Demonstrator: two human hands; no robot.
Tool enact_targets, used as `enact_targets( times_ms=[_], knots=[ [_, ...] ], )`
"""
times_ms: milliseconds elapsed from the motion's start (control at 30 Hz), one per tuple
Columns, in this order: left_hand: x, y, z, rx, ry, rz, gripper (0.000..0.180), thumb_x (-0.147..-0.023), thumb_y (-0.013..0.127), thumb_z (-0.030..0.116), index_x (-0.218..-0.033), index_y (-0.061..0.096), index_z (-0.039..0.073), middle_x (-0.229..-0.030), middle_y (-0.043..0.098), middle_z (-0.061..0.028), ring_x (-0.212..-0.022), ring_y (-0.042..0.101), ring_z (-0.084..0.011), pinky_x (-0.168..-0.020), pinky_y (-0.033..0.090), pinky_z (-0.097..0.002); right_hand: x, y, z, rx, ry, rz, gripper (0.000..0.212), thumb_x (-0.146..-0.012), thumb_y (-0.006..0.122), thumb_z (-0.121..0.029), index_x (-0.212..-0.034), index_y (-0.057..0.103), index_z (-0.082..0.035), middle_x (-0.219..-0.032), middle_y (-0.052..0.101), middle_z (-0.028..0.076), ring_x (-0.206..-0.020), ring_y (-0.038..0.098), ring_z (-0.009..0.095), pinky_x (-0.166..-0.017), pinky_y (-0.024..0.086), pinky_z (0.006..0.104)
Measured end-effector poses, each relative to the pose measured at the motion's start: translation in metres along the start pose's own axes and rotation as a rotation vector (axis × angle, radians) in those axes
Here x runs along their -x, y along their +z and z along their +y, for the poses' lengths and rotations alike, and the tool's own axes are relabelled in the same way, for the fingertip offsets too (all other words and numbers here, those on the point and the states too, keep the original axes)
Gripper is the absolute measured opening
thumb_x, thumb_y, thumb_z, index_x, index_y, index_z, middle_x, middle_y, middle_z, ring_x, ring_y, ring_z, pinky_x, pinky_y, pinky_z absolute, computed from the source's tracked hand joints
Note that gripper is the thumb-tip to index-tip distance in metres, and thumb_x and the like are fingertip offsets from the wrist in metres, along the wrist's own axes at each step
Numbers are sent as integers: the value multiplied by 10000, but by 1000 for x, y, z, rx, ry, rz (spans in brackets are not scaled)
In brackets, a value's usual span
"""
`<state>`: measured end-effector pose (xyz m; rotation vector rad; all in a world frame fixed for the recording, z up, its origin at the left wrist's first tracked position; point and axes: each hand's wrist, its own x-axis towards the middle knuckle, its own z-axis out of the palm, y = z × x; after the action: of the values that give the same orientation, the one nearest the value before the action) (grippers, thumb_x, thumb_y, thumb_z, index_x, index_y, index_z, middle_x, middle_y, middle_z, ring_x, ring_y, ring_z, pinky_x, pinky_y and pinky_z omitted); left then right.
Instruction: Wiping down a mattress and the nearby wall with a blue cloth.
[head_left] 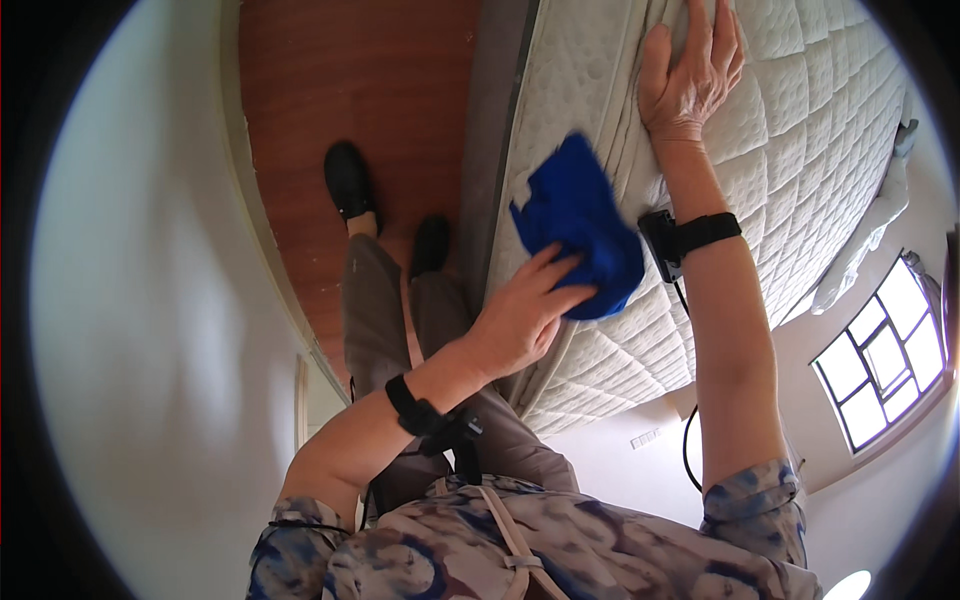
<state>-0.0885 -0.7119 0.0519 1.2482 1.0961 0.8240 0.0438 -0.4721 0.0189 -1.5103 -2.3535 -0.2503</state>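
Note:
My left hand (520, 318) holds a bright blue cloth (583, 215) by its near end, with the fingers on top of it. The cloth is crumpled and slightly smeared by motion, and lies over the side and upper edge of a cream quilted mattress (800, 130). Whether its far end presses on the mattress or hangs just off it, I cannot tell. Farther off, my right hand (695, 80) rests on the mattress top near its piped edge, fingers stretched out and holding nothing. Its fingertips reach the top rim of the view.
A grey bed frame (490, 130) runs along the mattress side. Left of it are a reddish-brown wooden floor (300, 90), where my dark shoes stand, and a white wall (150, 250). A window (885, 350) is at the right. A dark cable (686, 440) hangs beside my right arm.

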Motion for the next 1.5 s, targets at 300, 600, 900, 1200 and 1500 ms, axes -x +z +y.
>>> enact_targets(
  times_ms=[300, 600, 900, 1200, 1500],
  knots=[
    [32, 7, -2, 130, -135, -21, 488, -660, 729, -2, -1112, 589, 116, -1157, 519, -142, -1084, 517, -366, -932, 459, -406, 6, 19, 9, -88, 6, 52, 491, -859, 518, -366, -1292, 539, -135, -1395, 412, 176, -1271, 361, 355, -1061, 256, 464],
    [21, 7, 2, 288, -242, 123, 752, -753, 723, 68, -1384, 316, 107, -1260, 445, -180, -1171, 465, -333, -994, 399, -385, 0, 23, 14, -36, -29, 35, 526, -872, 507, -415, -1330, 499, -157, -1418, 382, 164, -1303, 326, 351, -1070, 242, 461],
    [41, 6, -19, 996, -507, 143, 676, -956, 473, 387, -1484, 168, 94, -1444, 331, -79, -1293, 371, -229, -1067, 309, -372, 27, -87, -63, -651, -13, -692, 436, -780, 670, -286, -1177, 595, -119, -1284, 515, 160, -1232, 430, 344, -1029, 339, 478],
    [73, 37, -47, 1547, -548, 122, 520, -1006, 337, 360, -1409, 329, 31, -1397, 416, -83, -1268, 402, -199, -1059, 314, -407, 139, -115, -103, -191, -480, -1144, 361, -662, 745, -217, -997, 643, -130, -1047, 587, 100, -1081, 500, 286, -1014, 321, 487],
    [87, 29, -89, 1314, -464, -31, 556, -1000, 377, 380, -1423, 314, 25, -1383, 432, -138, -1232, 448, -235, -1050, 334, -397, 52, -97, -85, 68, -475, -847, 459, -595, 762, -58, -1034, 643, -120, -956, 597, 58, -942, 537, 253, -853, 395, 396]
  ],
)
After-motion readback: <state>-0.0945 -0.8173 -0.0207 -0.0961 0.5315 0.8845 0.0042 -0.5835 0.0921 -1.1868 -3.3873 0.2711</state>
